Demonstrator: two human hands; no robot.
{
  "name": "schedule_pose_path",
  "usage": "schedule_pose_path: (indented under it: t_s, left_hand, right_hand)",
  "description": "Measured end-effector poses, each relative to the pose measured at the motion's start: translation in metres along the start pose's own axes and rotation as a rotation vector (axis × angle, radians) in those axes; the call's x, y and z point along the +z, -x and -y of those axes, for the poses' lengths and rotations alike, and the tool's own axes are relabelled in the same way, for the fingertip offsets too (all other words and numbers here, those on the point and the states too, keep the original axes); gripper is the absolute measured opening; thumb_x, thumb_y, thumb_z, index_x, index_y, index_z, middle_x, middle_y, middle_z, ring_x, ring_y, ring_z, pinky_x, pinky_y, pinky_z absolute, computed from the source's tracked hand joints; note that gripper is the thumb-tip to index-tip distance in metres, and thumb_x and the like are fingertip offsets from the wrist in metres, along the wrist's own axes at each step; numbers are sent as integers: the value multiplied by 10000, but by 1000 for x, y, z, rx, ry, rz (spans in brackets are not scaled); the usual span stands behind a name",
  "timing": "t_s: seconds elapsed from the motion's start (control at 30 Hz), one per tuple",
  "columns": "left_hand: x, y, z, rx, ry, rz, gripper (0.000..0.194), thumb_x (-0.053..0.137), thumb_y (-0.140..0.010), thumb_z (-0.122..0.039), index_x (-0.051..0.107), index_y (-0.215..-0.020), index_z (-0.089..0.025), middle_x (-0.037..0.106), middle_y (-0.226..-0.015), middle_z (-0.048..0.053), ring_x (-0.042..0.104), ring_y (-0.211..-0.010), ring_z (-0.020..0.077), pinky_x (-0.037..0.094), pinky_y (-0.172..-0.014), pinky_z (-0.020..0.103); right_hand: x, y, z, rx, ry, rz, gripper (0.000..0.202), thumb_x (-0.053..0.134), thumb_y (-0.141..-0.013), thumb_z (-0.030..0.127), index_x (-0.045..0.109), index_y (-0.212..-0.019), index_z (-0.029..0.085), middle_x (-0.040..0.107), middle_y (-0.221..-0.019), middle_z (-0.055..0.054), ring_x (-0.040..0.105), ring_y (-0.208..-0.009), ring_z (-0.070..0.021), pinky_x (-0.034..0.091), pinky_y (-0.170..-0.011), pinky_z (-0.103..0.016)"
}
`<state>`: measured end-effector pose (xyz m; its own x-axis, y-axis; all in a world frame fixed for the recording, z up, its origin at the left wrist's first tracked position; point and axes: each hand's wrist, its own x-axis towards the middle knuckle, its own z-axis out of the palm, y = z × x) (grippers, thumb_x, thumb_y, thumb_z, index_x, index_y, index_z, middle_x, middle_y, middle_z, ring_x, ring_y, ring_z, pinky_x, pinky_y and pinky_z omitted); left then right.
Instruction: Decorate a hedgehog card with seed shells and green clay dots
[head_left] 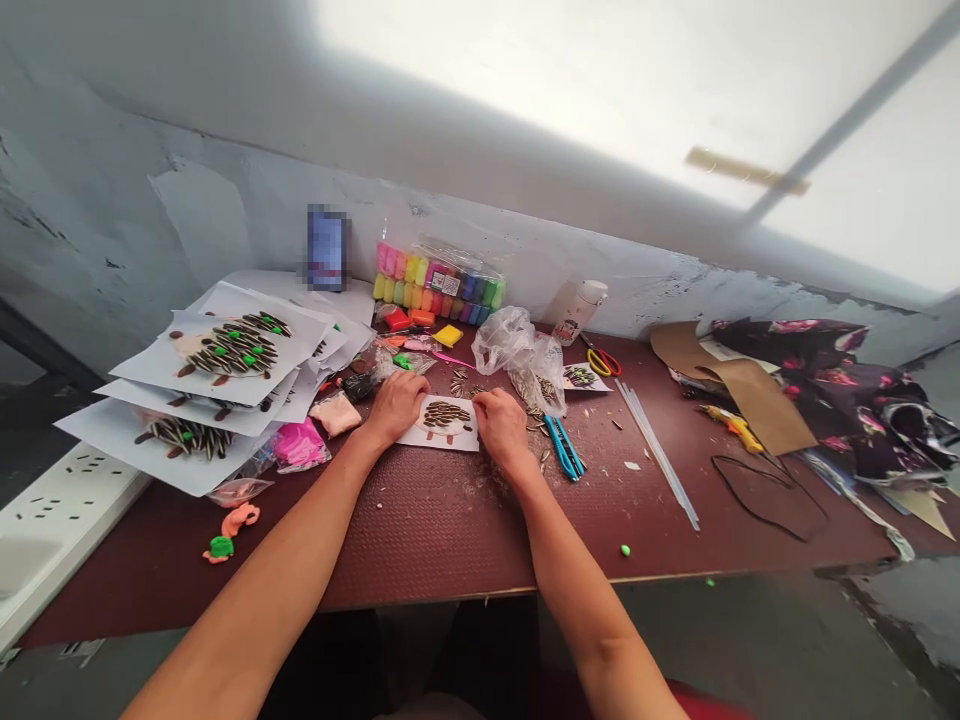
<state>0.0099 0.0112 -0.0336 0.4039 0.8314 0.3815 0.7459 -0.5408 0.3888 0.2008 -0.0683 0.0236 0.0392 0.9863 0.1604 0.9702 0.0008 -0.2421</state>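
Observation:
A small white card [465,440] lies on the dark red table, bearing a hedgehog shape [448,418] covered in striped seeds with brown feet. My left hand [400,405] rests at the card's left edge, its fingers curled and pressed together; what lies under the fingertips is hidden. At the card's upper right edge is my right hand [501,422], with thumb and fingers closed in a pinch. Anything between those fingertips is too small to make out. Loose seeds [459,382] lie just behind the card.
Stacked hedgehog sheets [292,340] stand at the left beside a power strip [52,500]. Behind are coloured clay packs [439,285], a plastic bag [517,345] and a white bottle [581,312]. Rightward lie a blue cutter [564,447], scissors [602,362], glue sticks [658,455] and a yellow glue gun [739,428].

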Motion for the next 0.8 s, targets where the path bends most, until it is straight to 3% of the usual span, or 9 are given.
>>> schedule_pose_path:
  t_s: [0.2, 0.4, 0.63, 0.8]
  left_hand:
    - [2, 1, 0, 12, 64, -34, 212, 519, -871, -100, 690, -953, -194, 675, -1005, 108, 589, -993, 281, 471, -915, 420]
    - [1, 1, 0, 20, 64, -26, 216, 510, -883, -117, 707, -916, -198, 675, -973, 104, 593, -971, 272, 478, -909, 418]
    - [0, 1, 0, 20, 51, -2, 235, 503, -901, -136, 726, -889, -207, 677, -956, 105, 590, -955, 271, 488, -875, 414]
    - [-2, 1, -1, 16, 39, -1, 234, 508, -903, -133, 729, -886, -208, 679, -957, 104, 589, -959, 266, 487, -877, 410]
  right_hand:
    - [-1, -24, -10, 33, 119, 83, 338, 438, -1023, 267, 757, -1134, 252, 678, -1074, -88, 593, -1034, -202, 409, -812, -263]
    - [2, -37, -8, -12, 138, 131, 292, 504, -996, 264, 751, -1147, 229, 669, -1146, -105, 577, -1103, -221, 418, -871, -279]
    - [10, -39, -11, -29, 97, 82, 208, 549, -966, 223, 733, -1057, 197, 665, -1110, -131, 589, -1028, -238, 436, -830, -311]
    - [12, -38, -13, -75, 53, -30, 199, 516, -979, 211, 708, -1025, 196, 655, -1076, -114, 573, -1000, -217, 425, -825, -293]
